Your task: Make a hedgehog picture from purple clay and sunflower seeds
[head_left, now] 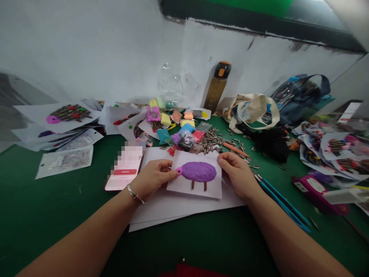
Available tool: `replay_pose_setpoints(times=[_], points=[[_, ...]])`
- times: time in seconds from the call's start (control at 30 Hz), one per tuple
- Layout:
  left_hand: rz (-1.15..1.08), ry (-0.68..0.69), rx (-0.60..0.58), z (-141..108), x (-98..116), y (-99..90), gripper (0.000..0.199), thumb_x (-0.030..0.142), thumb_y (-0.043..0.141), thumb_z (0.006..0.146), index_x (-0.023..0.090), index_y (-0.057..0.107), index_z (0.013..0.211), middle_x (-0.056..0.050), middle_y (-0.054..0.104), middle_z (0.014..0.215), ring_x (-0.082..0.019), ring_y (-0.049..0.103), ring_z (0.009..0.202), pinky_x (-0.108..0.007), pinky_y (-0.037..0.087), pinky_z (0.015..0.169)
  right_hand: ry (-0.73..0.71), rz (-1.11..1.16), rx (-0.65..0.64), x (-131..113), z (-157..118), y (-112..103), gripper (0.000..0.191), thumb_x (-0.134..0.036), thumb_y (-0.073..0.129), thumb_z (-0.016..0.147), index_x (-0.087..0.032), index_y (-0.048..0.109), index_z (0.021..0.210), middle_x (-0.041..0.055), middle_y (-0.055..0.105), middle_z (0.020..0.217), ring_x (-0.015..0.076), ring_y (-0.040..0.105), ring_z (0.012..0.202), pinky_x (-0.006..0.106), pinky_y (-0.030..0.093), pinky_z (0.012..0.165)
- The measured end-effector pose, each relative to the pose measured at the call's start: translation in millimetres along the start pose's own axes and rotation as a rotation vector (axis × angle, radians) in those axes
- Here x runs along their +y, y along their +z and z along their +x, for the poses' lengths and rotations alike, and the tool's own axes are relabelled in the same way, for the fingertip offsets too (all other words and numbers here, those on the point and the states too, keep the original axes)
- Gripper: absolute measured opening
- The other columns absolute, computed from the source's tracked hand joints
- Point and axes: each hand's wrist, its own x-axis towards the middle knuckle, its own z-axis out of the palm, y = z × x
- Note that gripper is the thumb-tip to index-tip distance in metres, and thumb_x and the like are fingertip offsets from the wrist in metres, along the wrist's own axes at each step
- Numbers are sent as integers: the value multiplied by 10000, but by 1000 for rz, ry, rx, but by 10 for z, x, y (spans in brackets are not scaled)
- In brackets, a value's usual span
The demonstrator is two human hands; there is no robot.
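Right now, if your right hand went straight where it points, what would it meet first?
Past the white paper card it holds, the right hand would probably meet the loose grey striped seeds; depth is unclear.

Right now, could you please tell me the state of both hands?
Left hand: closed, pinching the left edge of the clay-animal card.
Right hand: closed, pinching its upper right corner.

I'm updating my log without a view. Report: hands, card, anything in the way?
Left hand pinching card at left edge, right hand at upper right corner. Purple clay shape uncovered. Phone beside left hand, clear of card.
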Motion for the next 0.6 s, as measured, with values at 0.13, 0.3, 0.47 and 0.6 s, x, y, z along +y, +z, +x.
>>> replay_pose_setpoints(times=[0.13,0.3,0.47,0.6], points=[[8,9,1,-1,0,-6,270,424,678,718,175,574,715,60,462,575,-87,351,490,-210,232,454,6,-9,5,-5,1,4,171,-391,594,794,-229,545,820,-35,469,633,117,418,512,264,332,490],[45,14,-15,-16,46,-17,315,428,690,699,187,500,630,68,394,544,-88,320,483,-211,212,442,-39,-144,5,-59,-24,26,169,-391,572,811,-224,552,825,-22,494,636,120,432,517,260,347,489],[244,76,26,-7,59,-76,310,455,640,723,190,510,629,52,394,566,-103,343,509,-218,245,455,-120,-343,90,-148,-4,-123,201,-403,545,831,-211,594,791,6,578,671,144,515,586,276,424,564],[417,94,73,21,40,-109,319,486,612,738,195,530,636,47,410,558,-118,368,514,-222,260,458,-164,-334,258,-112,49,-354,236,-405,545,831,-191,626,774,52,641,801,150,539,623,284,424,574]])
